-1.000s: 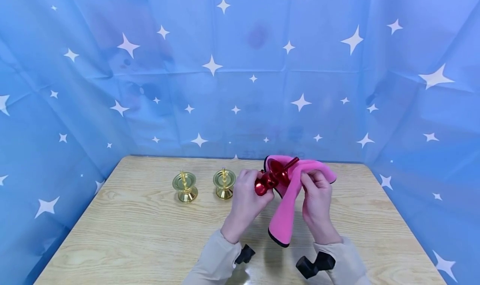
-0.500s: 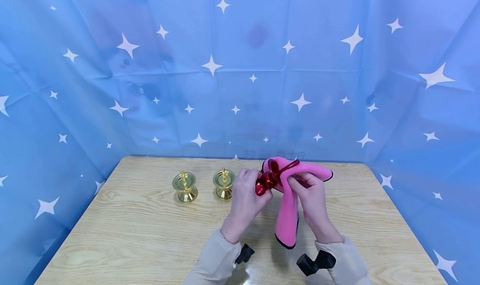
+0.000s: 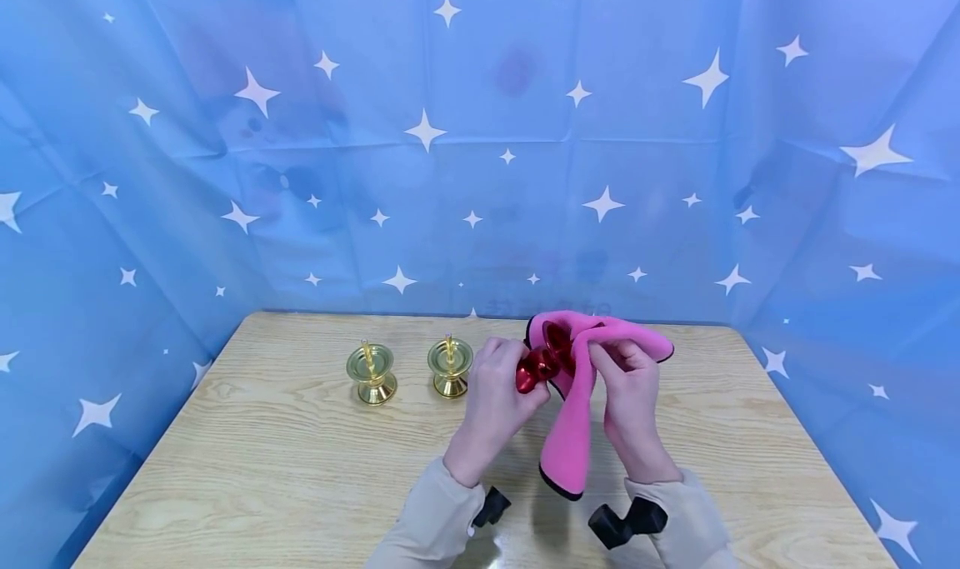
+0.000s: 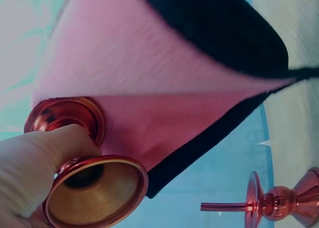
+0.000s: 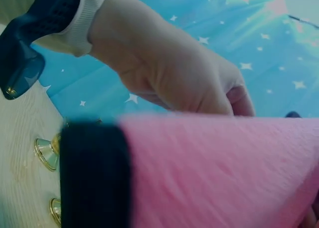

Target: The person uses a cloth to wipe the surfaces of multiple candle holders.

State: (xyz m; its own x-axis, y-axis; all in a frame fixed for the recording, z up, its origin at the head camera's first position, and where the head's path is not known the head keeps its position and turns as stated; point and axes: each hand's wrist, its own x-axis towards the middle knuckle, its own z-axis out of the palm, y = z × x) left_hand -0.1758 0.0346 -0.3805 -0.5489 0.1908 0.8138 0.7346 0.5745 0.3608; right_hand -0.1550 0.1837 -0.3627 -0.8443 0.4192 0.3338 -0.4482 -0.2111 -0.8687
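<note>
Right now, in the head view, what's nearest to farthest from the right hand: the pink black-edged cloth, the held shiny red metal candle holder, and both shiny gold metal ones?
1. Pink cloth: pinched in the right hand.
2. Red candle holder: in the left hand.
3. Right gold holder: left of that hand.
4. Left gold holder: farthest left.
</note>
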